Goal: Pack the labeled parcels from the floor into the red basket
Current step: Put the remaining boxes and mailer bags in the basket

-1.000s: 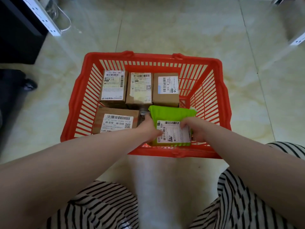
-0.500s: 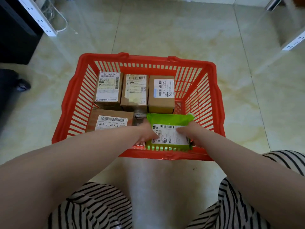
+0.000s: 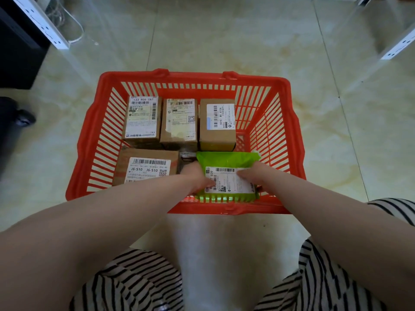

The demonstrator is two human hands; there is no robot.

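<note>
The red basket (image 3: 94, 140) stands on the tiled floor in front of my knees. Three upright cardboard parcels with white labels fill its far row: left (image 3: 142, 120), middle (image 3: 179, 124), right (image 3: 217, 124). A flat cardboard parcel marked J6-S10 (image 3: 148, 167) lies at the near left. A green parcel (image 3: 226, 161) with a white label sits in the near right corner. My left hand (image 3: 195, 178) grips its left edge and my right hand (image 3: 256, 176) grips its right edge, fingers on the label.
A black cabinet (image 3: 20, 57) and a white power strip (image 3: 42, 25) with cable stand at the far left. A dark shoe (image 3: 24, 118) is at the left edge. White frame legs (image 3: 397, 46) are at the far right. My striped trousers fill the foreground.
The green parcel has sunk lower into the basket's near right corner, both hands still on it. The view has shifted slightly.
</note>
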